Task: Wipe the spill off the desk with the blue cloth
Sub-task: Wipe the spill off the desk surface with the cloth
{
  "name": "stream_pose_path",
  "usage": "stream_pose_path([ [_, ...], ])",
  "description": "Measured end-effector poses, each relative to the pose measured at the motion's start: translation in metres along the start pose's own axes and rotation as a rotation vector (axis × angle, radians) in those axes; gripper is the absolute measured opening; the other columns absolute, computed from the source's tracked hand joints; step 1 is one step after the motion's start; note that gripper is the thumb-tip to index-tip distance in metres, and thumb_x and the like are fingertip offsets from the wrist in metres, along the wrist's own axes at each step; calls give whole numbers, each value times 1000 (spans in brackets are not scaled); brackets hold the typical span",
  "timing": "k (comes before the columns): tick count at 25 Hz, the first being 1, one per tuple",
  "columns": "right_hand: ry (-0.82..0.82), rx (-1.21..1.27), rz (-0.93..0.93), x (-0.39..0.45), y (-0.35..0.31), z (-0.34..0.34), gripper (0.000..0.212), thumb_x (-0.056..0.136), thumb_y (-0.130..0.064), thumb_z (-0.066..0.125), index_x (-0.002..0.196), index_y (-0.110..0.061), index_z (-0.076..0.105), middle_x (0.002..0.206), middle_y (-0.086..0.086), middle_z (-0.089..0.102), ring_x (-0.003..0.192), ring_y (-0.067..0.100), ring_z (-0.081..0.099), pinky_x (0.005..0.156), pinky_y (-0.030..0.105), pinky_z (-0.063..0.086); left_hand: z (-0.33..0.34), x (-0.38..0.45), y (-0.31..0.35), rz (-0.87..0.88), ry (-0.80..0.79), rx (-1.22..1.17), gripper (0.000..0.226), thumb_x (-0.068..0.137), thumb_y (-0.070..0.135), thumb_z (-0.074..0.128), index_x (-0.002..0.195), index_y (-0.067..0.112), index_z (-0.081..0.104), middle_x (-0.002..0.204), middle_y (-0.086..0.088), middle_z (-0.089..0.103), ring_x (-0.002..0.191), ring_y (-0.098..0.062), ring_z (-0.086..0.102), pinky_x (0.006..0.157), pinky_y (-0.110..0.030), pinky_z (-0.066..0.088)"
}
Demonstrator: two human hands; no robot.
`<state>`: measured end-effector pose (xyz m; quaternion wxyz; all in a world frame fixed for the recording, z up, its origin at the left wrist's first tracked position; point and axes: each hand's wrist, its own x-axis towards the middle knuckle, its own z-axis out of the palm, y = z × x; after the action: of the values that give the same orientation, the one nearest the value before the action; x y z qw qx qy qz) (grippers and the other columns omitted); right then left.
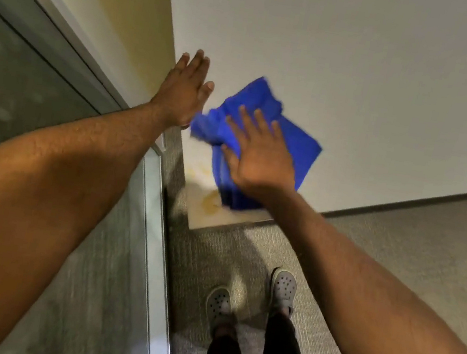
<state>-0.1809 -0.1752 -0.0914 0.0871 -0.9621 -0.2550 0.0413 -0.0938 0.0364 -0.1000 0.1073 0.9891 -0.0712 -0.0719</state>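
**Flat palm on the cloth, spill waiting at 7 o'clock**

The right hand [255, 153] lies flat on the blue cloth [261, 141], fingers spread and pressing down rather than pinching. The cloth sits bunched near the desk's [362, 75] near-left corner. The yellowish spill [210, 199] lies just beside the cloth's lower edge, toward 7 o'clock from the hand, close to the desk's front edge. The left hand [184, 90] hovers at 10 o'clock of the cloth, open, fingers held close together, gripping nothing

To do this stroke well, I judge the palm should keep even pressure and draw the cloth toward 7 o'clock, fully over the stain, then sweep back inward so liquid is not pushed off the edge onto the carpet [397, 247]. A flatter cloth would probably soak more
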Motion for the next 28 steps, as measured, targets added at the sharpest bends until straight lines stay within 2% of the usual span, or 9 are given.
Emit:
stream_pose_path([
  [3, -64, 14, -193, -30, 7, 1, 54, 96, -45, 32, 147, -28, 27, 159, 1, 22, 146, 26, 19, 118, 47, 13, -1, 1, -7, 22, -30, 18, 58, 105, 33, 22, 152, 1, 10, 161, -18, 4, 149, -34, 1, 121, -41, 2],
  [6, -21, 7, 40, 3, 17, -4, 55, 99, -46, 27, 150, -27, 20, 160, 0, 16, 147, 26, 12, 119, 49, 11, 0, 6, -15, 73, -42, 70, 57, 105, 36, 20, 153, 7, 9, 162, -17, 4, 149, -33, 2, 121, -43, 5],
  [8, -18, -36, 30, 17, -15, 0, 56, 99, -48, 24, 150, -28, 18, 161, -1, 14, 148, 24, 9, 120, 48, 9, -6, 10, -24, 138, -69, 66, 56, 104, 37, 21, 154, 12, 12, 162, -16, 5, 149, -35, 3, 120, -45, 9],
  [13, -180, 7, -582, -27, -21, -1, 51, 92, -48, 37, 141, -35, 37, 158, -6, 25, 146, 22, 19, 117, 47, 11, -7, 12, -29, 124, -146, 57, 61, 100, 51, 15, 154, 25, 4, 163, -7, -4, 149, -31, -5, 120, -49, 6],
  [17, -105, -36, -305, 40, -24, -8, 50, 97, -48, 34, 144, -31, 34, 157, -2, 27, 146, 25, 16, 118, 54, 10, -24, 20, -36, 172, -239, 142, 65, 101, 29, 35, 154, 26, -4, 163, -9, -10, 149, -34, -6, 120, -51, 9],
  [19, -94, -113, -276, 59, -41, -6, 49, 97, -50, 33, 141, -32, 38, 157, 0, 26, 146, 28, 15, 117, 57, 7, -30, 23, -39, 168, -287, 118, 68, 100, 21, 37, 153, 32, -3, 163, -5, -12, 149, -33, -8, 119, -53, 8],
  [22, -114, -107, -353, 38, -57, -3, 46, 93, -50, 36, 129, -27, 53, 148, 2, 41, 144, 29, 21, 114, 60, 10, -33, 22, -40, 124, -276, 21, 54, 102, 48, 23, 152, 40, 2, 163, 0, -11, 149, -29, -12, 120, -51, 2],
  [26, -249, -159, -626, 2, -55, -4, 43, 92, -45, 42, 116, -15, 62, 126, 7, 59, 137, 25, 34, 116, 57, 11, -28, 21, -35, 77, -270, 9, 54, 100, 55, 16, 151, 43, 2, 163, 4, -13, 148, -27, -15, 120, -49, -2],
  [28, -252, -185, -605, 29, -58, -9, 44, 95, -45, 38, 119, -16, 61, 127, 7, 59, 135, 23, 36, 117, 53, 11, -25, 21, -38, 67, -269, -11, 55, 99, 57, 15, 151, 43, 2, 163, 4, -12, 148, -28, -15, 121, -47, -3],
])
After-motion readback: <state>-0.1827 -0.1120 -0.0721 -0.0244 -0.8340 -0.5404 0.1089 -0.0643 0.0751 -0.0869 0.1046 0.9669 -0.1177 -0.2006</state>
